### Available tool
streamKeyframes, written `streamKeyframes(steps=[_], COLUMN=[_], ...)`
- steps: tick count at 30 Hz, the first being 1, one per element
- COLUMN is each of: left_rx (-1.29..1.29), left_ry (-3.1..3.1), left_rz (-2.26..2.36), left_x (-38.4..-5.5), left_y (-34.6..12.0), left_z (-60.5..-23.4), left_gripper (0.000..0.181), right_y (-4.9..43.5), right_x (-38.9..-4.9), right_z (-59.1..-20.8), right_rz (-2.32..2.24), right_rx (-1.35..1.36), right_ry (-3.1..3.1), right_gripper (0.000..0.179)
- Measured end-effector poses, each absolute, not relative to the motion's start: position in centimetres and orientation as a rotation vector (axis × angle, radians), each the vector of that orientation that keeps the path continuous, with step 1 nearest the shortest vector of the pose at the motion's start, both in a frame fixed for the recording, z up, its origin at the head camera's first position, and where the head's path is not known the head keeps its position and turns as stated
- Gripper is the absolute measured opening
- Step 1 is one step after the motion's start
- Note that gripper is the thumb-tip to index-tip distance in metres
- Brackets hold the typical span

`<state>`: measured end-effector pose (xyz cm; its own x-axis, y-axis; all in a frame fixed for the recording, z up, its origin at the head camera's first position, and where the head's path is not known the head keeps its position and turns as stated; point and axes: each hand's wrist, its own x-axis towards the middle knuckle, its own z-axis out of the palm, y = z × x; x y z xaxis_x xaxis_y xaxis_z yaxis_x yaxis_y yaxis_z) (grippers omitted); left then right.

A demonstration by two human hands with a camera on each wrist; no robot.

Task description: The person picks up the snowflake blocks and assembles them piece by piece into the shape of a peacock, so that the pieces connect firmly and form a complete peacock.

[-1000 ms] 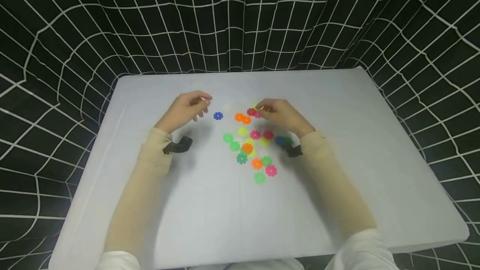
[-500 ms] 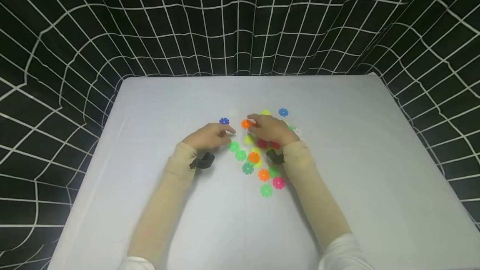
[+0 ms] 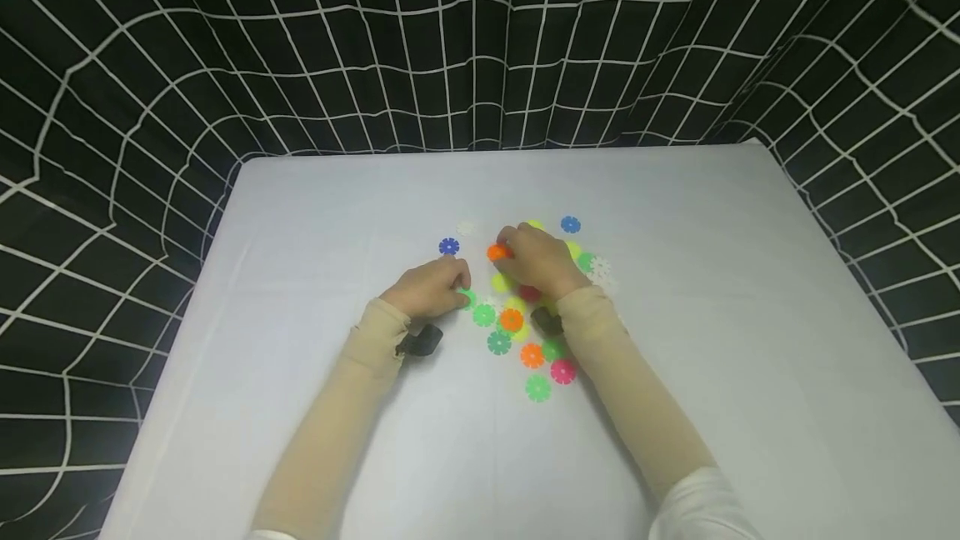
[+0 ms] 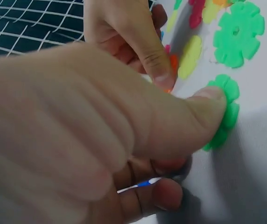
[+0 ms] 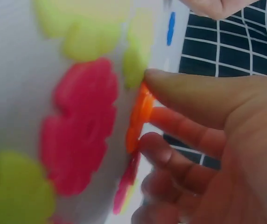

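My left hand (image 3: 429, 288) is low over the table, its thumb tip (image 4: 210, 95) against a light-green snowflake disc (image 4: 229, 114) and its index finger bent close to the near edge. The other left fingers curl beneath, apart from the disc. My right hand (image 3: 542, 259) pinches an orange snowflake disc (image 5: 140, 116), thumb on its upper edge and a fingertip near its lower edge. A second light-green disc (image 3: 484, 315) lies just right of the left thumb. Under and beside the right hand are a red disc (image 5: 82, 128) and a yellow disc (image 5: 136, 51).
Several more discs lie loosely in the middle of the white table (image 3: 360, 215). Beyond the hands are a dark-blue disc (image 3: 449, 247) and a lighter blue disc (image 3: 571, 224). White discs (image 3: 601, 266) sit to the right. A black gridded curtain (image 3: 480, 40) encloses the table.
My left hand has come right and nearer to me, down to the light-green disc. My right hand has moved left from the red discs to the orange disc. The head view has shifted slightly.
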<state>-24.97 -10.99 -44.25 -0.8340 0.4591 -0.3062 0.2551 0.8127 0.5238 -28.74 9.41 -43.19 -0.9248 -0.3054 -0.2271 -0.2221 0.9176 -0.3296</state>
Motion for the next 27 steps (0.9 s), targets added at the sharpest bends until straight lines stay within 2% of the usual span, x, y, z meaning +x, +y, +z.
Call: streamKeyframes(steps=[4, 9, 17, 19, 24, 27], left_rx=[0.518, 0.518, 0.569, 0.539, 0.374, 0.350], left_ry=[2.511, 2.465, 2.539, 2.544, 2.145, 1.931], left_rz=[0.688, 0.636, 0.629, 0.834, 1.774, 2.007], left_x=[-24.7, -24.6, -25.0, -25.0, -23.9, -22.7], left_y=[-11.4, -11.8, -11.4, -11.2, -10.3, -9.6], left_z=[-43.4, -42.8, -43.0, -42.4, -39.4, -37.7], left_gripper=[0.029, 0.037, 0.017, 0.018, 0.026, 0.030], right_y=[10.0, 10.8, 12.6, 13.0, 13.2, 13.1], right_x=[-28.5, -27.3, -23.7, -23.2, -22.3, -21.9], right_z=[-42.6, -39.9, -36.1, -35.8, -35.3, -35.1], right_rz=[-0.519, -0.894, -1.260, -1.323, -1.533, -1.668], right_rx=[-0.427, -0.401, -0.485, -0.489, -0.484, -0.548], right_ry=[2.852, 2.787, 2.683, 2.667, 2.652, 2.657], right_gripper=[0.034, 0.032, 0.022, 0.021, 0.018, 0.016])
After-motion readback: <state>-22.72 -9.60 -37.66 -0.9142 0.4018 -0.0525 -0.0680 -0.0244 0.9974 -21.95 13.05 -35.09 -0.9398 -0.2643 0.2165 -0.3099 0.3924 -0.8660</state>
